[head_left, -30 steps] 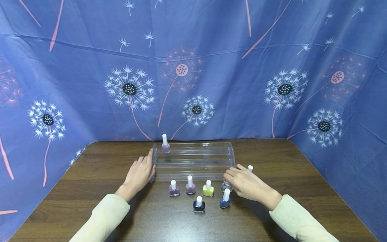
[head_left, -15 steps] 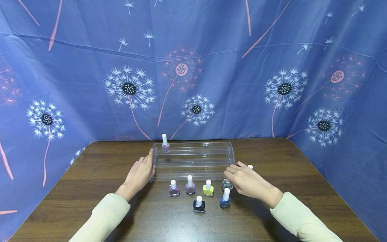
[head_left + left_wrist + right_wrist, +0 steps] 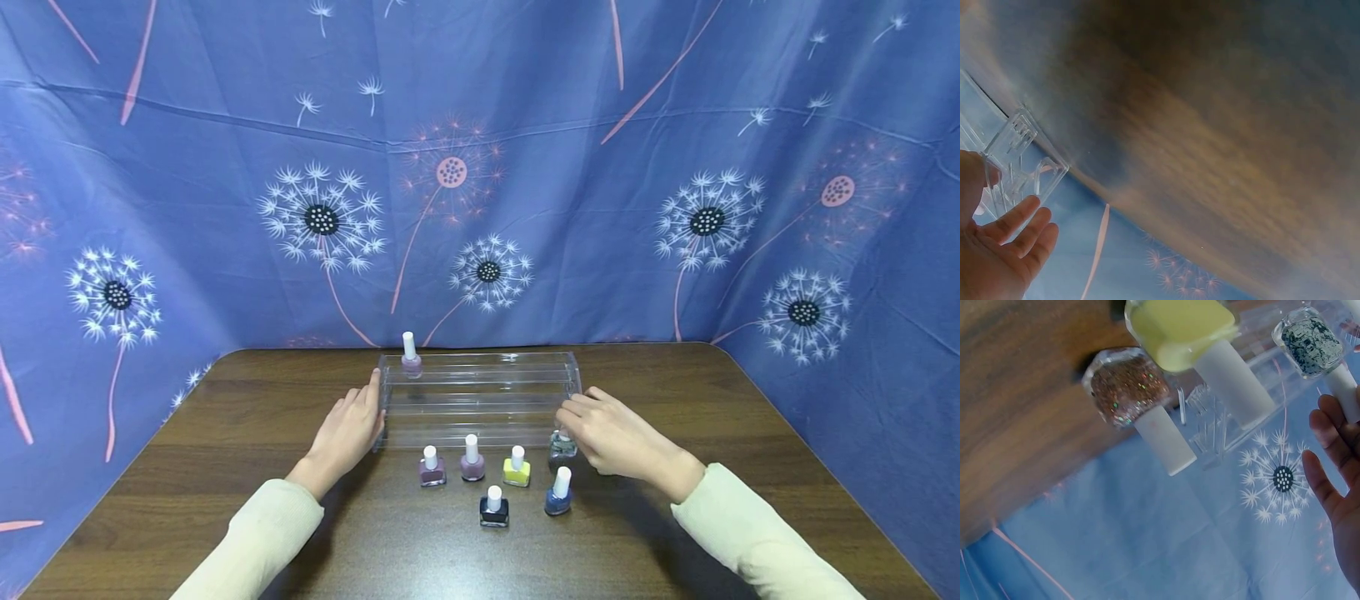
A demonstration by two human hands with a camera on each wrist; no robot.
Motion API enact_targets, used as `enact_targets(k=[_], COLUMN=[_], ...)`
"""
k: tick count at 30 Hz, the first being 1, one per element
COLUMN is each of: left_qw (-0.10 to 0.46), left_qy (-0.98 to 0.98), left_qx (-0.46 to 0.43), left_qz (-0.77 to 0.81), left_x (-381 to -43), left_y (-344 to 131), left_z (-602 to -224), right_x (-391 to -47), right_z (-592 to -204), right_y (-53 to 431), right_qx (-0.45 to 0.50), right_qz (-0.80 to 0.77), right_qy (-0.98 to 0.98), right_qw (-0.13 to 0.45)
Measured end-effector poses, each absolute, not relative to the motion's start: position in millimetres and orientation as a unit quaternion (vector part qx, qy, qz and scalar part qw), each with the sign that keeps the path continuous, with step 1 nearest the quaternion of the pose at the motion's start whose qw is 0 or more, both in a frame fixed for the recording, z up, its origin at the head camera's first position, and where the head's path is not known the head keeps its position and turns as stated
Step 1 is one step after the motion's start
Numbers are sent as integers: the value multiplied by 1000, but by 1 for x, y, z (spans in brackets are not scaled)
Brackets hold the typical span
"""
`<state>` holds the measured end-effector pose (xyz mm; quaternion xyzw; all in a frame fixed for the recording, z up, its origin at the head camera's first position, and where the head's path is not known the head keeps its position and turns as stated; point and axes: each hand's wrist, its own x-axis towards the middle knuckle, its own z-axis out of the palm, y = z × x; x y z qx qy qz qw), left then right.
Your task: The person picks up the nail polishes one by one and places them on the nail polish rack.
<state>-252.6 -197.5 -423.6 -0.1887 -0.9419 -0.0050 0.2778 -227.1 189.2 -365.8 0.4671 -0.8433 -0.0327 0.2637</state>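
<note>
My right hand pinches the white cap of a nail polish bottle filled with green glitter, near the front right corner of a clear stepped display rack. In the right wrist view the fingers hold that cap, with the glitter bottle overlapping the rack. At the rack's left end my left hand rests against the side panel. Its fingers stretch out loosely beside the clear plastic in the left wrist view. A lilac nail polish stands upright on the top tier, far left.
Before the rack stand dark purple, mauve, yellow, black and blue nail polishes. A brown glitter one shows in the right wrist view, hidden by my right hand in the head view. A blue curtain hangs behind the table.
My right hand has raised the green glitter nail polish slightly and moved it forward, towards the rack's front right corner. The white cap behind that hand is now covered. My left hand stays put.
</note>
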Motion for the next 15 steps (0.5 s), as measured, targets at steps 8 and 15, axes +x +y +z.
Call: enact_targets(k=[8,15], left_qw=[263,262], left_qy=[-948,-948], left_qx=[-181,-181], left_qz=[-4,-7], left_x=[-251,-251], left_y=[-196,-196], left_z=[-422,-420], right_x=[-233,-238], right_z=[-358,-352], right_y=[186,181], right_qx=[477,476], right_qz=[-24,-27], right_qy=[-836,-836], right_qw=[271,272])
